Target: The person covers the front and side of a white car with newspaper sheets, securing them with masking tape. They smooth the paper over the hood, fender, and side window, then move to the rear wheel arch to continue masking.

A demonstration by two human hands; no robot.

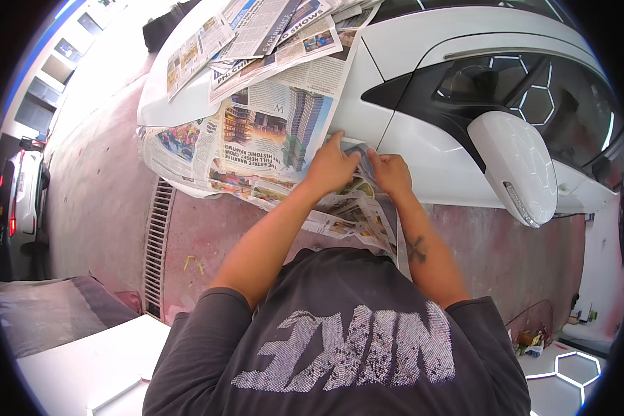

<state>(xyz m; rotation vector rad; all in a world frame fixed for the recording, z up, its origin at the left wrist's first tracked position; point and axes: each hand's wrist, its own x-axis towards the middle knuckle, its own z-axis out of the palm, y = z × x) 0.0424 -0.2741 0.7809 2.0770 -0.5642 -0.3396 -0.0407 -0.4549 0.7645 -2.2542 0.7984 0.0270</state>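
Note:
Sheets of newspaper [267, 132] cover the front side of a white car [430, 166], and a loose sheet [347, 225] hangs down its flank toward my body. My left hand [333, 166] is at the right edge of the paper, index finger stretched along the bare panel, its other fingers curled on the sheet. Close to its right, my right hand [390, 172] pinches the upper edge of the hanging sheet between thumb and curled fingers. A short stretch of paper spans the gap between both hands. The undersides of my fingers are hidden.
A white side mirror [516, 166] juts out to the right of my hands. More newspapers [263, 35] lie on the hood. A floor drain grate [158, 243] runs along the left. Another white car [26, 191] stands far left, and a white panel [97, 360] is at lower left.

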